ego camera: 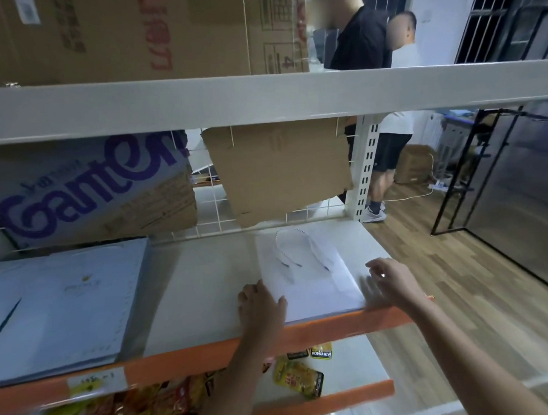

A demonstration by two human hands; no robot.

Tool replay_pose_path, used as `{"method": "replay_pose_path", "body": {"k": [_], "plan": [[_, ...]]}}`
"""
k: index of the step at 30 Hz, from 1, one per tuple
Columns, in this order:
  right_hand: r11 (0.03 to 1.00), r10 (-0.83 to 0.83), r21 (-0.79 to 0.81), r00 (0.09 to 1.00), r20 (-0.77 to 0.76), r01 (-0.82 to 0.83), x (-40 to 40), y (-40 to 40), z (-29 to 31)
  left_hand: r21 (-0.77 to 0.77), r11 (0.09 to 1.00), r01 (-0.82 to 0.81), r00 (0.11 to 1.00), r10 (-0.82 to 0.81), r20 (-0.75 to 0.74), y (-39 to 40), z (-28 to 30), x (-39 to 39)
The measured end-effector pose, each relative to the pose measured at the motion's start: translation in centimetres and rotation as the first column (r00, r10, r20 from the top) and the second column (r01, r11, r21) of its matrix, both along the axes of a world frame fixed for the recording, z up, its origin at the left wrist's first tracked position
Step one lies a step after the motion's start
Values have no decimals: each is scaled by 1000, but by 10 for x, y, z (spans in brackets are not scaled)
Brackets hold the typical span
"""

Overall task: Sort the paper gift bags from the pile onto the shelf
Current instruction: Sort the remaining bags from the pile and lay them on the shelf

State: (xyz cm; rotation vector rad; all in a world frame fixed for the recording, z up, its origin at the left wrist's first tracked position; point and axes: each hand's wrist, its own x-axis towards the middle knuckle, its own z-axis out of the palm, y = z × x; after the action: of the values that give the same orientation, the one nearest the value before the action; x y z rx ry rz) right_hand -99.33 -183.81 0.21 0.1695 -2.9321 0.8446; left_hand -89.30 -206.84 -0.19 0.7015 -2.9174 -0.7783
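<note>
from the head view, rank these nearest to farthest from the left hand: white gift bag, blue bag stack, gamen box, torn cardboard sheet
1. white gift bag: touching the left hand, lying flat at the shelf's right end.
2. blue bag stack: to the left on the same shelf level.
3. torn cardboard sheet and gamen box: both at the back, sheet right, box left; too close to call.
</note>
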Motion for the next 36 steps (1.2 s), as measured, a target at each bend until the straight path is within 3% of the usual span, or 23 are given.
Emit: {"method": "replay_pose_path", "body": {"k": [5, 13, 19, 25, 36], "plan": [[999, 33, 31, 998, -44, -32, 1, -10, 1, -20, 999, 30, 999, -29, 20, -5, 2, 1], [976, 218, 40, 967, -135, -215, 18, -93, 21, -408, 906, 116, 988, -146, -44, -64, 26, 27], [913, 409, 66, 895, -179, -404, 63, -204, 32, -599, 780, 180, 980, -194, 42, -164, 44, 86], [799, 600, 69, 783, -161, -598, 129, -338, 41, -549, 829, 108, 994, -92, 56, -283, 50, 181], [528, 843, 63, 514, -156, -847, 270, -594, 52, -532, 804, -265, 952, 305, -12, -480, 58, 361]]}}
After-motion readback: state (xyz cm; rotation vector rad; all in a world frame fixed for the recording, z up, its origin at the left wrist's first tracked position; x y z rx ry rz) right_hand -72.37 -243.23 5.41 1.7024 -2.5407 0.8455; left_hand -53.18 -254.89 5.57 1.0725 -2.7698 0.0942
